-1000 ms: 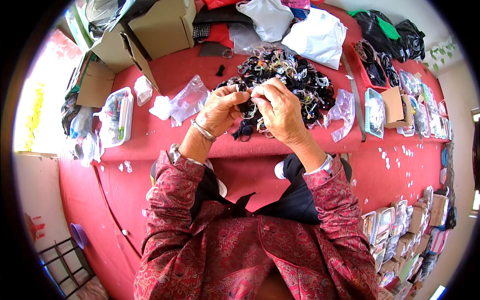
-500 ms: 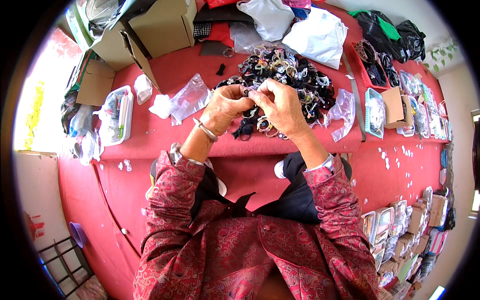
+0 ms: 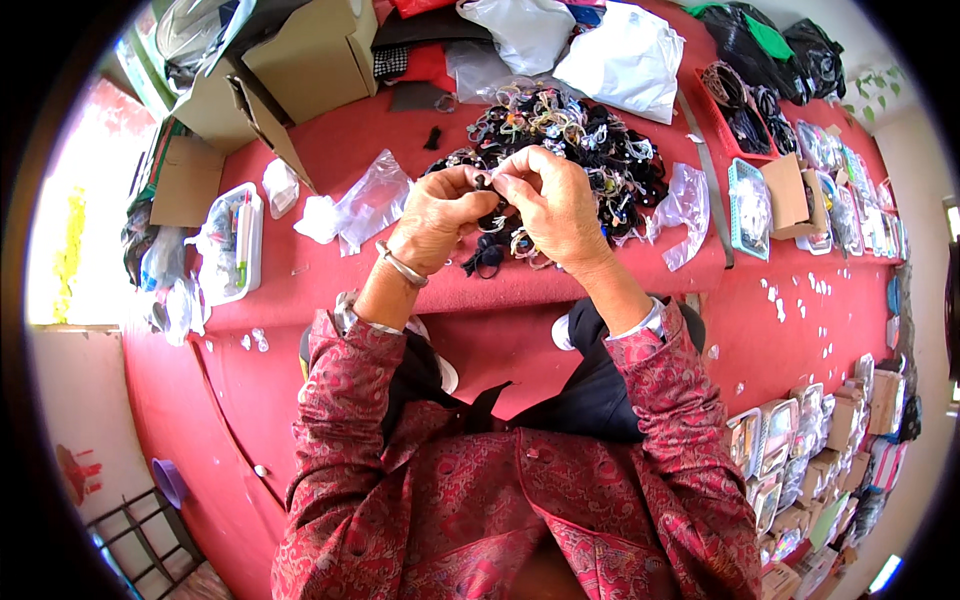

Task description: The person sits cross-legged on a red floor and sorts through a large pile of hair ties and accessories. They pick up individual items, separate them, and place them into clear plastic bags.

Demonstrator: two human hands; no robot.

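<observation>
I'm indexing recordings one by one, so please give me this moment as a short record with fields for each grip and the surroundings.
Left grip: fingertips closed on a small dark item
Right grip: fingertips at the same item; exact hold unclear
Item: too small to identify
Beyond the grips: pile of black and multicoloured bands
To the left: clear plastic bag, white tray
To the right: clear plastic piece, turquoise basket, red basket
Surface: red covering

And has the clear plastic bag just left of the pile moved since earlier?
No: against the white basket, the clear plastic bag keeps its place.
</observation>
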